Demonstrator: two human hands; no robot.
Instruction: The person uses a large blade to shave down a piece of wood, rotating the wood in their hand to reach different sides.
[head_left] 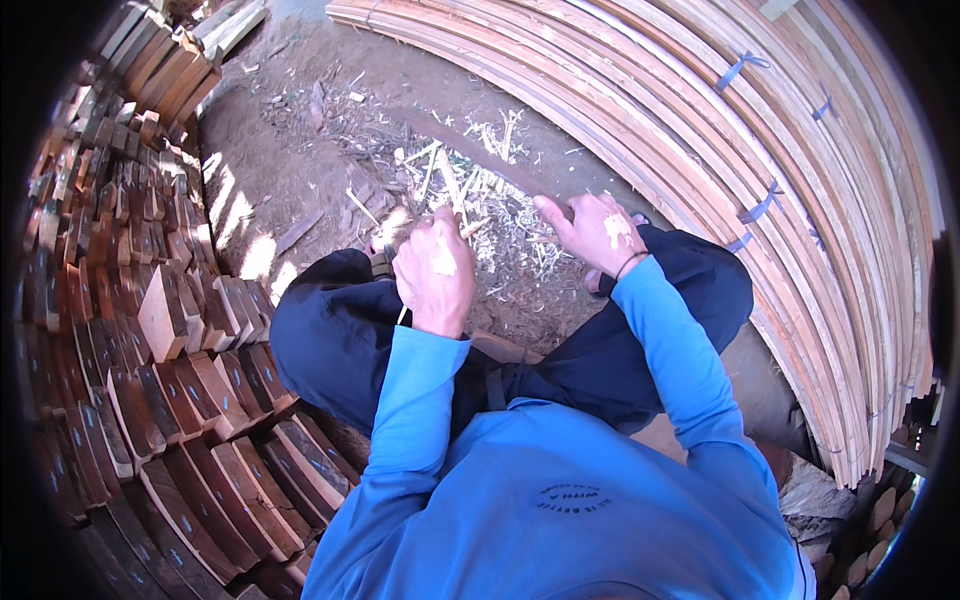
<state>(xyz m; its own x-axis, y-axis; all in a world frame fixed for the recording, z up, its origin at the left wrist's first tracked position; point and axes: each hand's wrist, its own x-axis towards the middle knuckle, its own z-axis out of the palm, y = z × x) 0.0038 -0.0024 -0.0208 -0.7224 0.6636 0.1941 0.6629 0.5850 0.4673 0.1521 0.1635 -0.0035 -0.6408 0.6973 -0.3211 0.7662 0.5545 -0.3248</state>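
Observation:
My left hand (437, 268) is closed in a fist above my left knee, its back toward me. A thin pale wood strip (403, 314) shows beside its wrist and seems to run into the fist; the fingers hide the rest. Farther right, my right hand (602, 234) has its fingers curled, with thumb and forefinger reaching left. From there a long dark flat blade (465, 148) stretches toward the far left; its handle is hidden. Pale patches mark the backs of both hands. Between and beyond them, wood shavings (520, 232) and slivers litter the ground.
Stacked wooden blocks (215, 390) fill the left side. Long curved-looking bundles of wood strips (640, 110), tied with blue bands (740, 72), line the right. My bent legs in dark trousers (330, 330) frame the dirt floor (300, 140). Stacked wood pieces (170, 70) stand far left.

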